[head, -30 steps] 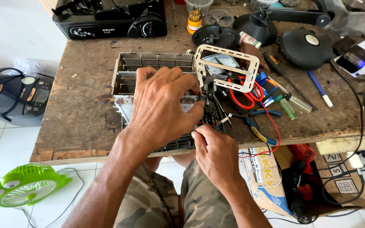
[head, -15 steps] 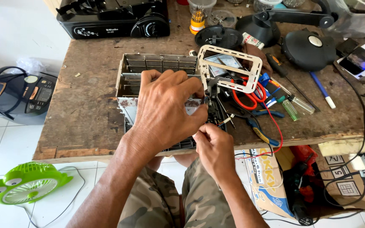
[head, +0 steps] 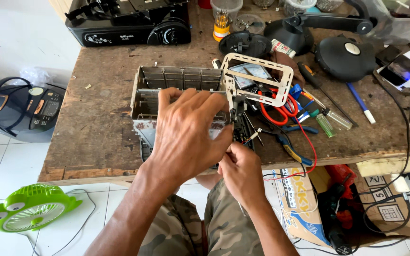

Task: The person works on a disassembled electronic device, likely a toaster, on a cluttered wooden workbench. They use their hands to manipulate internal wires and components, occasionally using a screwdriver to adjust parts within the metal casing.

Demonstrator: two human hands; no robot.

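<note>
An opened metal toaster frame with wire grilles point(head: 176, 87) is laid on the worn wooden workbench point(head: 96, 118), its long axis running left to right, slots facing up. It is covered and pressed by the left hand point(head: 186, 135), fingers spread. Just beside, the right hand point(head: 240, 170) is pinched on thin wires point(head: 252, 136) at the frame's right end.

Over the last second our left hand point(head: 186, 137) has barely shifted on the open metal toaster frame point(head: 176, 87); its fingers have spread a little wider across the top edge. Our right hand point(head: 240, 173) has crept slightly up and closer, its fingertips now pinched just beside the left thumb, near the black part point(head: 238, 106).
</note>
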